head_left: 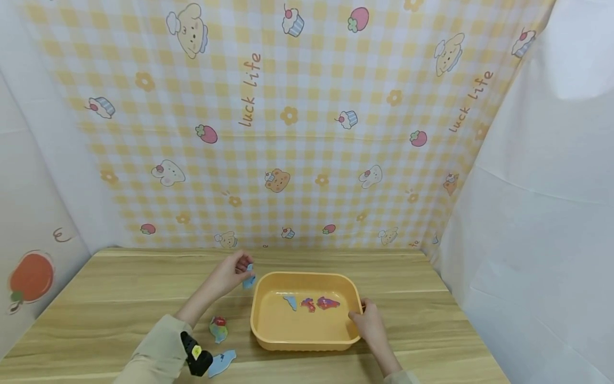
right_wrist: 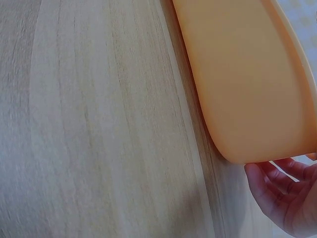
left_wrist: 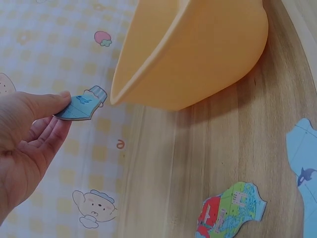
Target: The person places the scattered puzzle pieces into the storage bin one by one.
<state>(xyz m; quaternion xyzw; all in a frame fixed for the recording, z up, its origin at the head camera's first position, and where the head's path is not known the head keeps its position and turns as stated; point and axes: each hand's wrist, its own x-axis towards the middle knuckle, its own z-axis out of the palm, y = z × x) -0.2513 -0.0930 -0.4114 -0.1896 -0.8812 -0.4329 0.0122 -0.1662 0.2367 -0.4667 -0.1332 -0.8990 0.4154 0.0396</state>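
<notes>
My left hand [head_left: 234,271] pinches a small light-blue puzzle piece [left_wrist: 81,108] between thumb and fingers, just left of the yellow plastic basin [head_left: 307,345]. In the left wrist view the piece has a dark-blue drawing on it and points toward the basin's rim. At the basin's right end my right hand [head_left: 373,324] grips the wall, thumb over the rim and fingers outside. Inside the basin lie a blue piece [head_left: 290,302], a small red and purple piece [head_left: 308,304] and a larger red and purple piece [head_left: 328,303].
On the wooden table [head_left: 422,320], left of the basin, lie a green and red puzzle piece [head_left: 219,329] and a light-blue piece [head_left: 223,363] with an orca on it. A yellow checked cloth [head_left: 307,154] hangs behind the table; white cloth [head_left: 537,224] hangs on the right.
</notes>
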